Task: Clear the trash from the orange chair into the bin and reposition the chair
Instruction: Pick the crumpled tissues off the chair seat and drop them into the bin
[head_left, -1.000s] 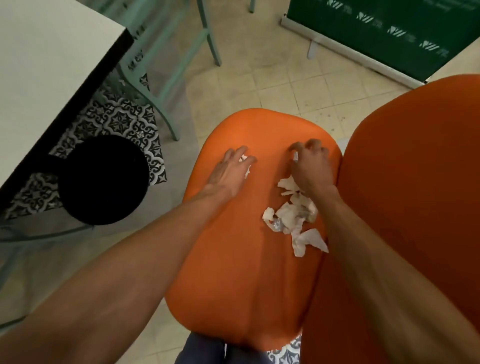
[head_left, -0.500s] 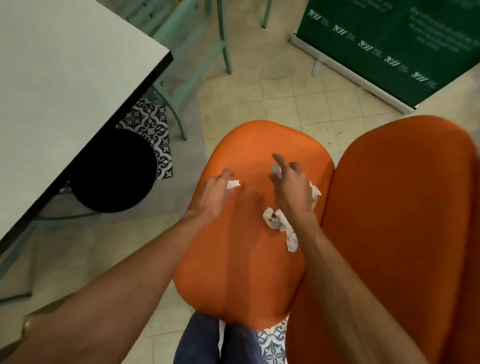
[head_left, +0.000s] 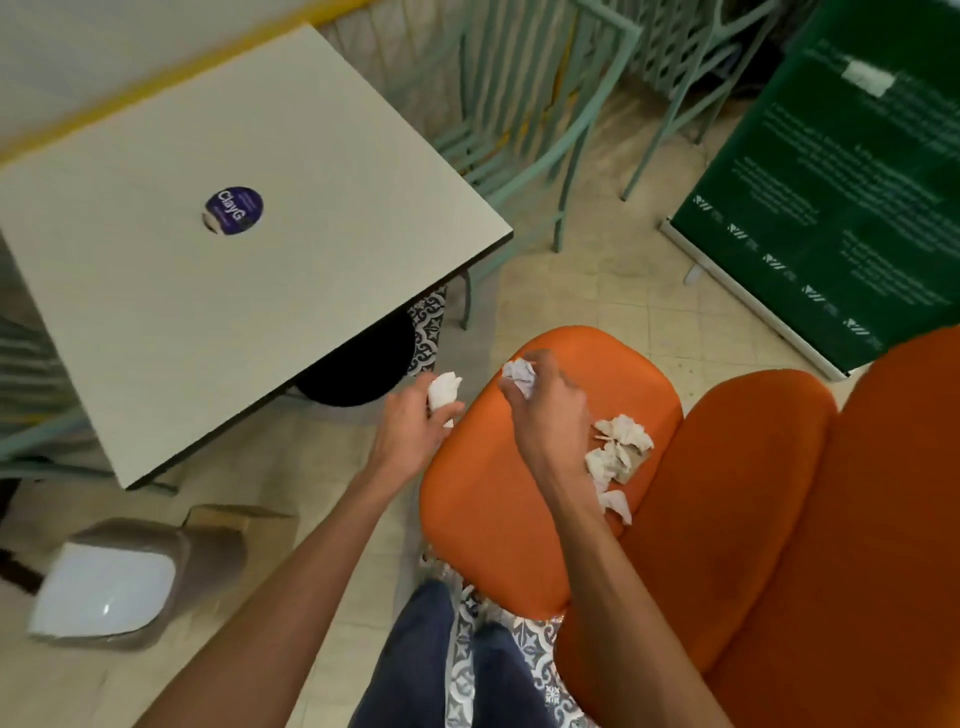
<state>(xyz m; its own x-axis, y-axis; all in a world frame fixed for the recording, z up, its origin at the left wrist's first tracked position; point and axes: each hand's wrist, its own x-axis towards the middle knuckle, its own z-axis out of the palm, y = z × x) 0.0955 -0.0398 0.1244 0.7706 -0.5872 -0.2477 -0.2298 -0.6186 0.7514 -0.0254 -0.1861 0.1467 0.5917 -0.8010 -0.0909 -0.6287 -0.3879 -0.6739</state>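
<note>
Head view: a moment ago both hands were low on the chair, picking at the paper. Now they are up. The left hand (head_left: 415, 415) has its grip tight round a white paper ball (head_left: 444, 387), out past the chair's edge. The right hand (head_left: 545, 410) has its grip tight round a second paper ball (head_left: 519, 376), over the orange chair (head_left: 498, 493). More crumpled paper (head_left: 618, 452) lies on the chair by the right wrist. The bin (head_left: 119, 582) sits on the floor to the left, near the counter (head_left: 234, 286). I think two pieces are ready to drop in, but the chair is not clean yet.

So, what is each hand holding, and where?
Both. The left hand grips a crumpled tissue by its lower end; the right hand pinches a paper wad by its near edge.
</note>
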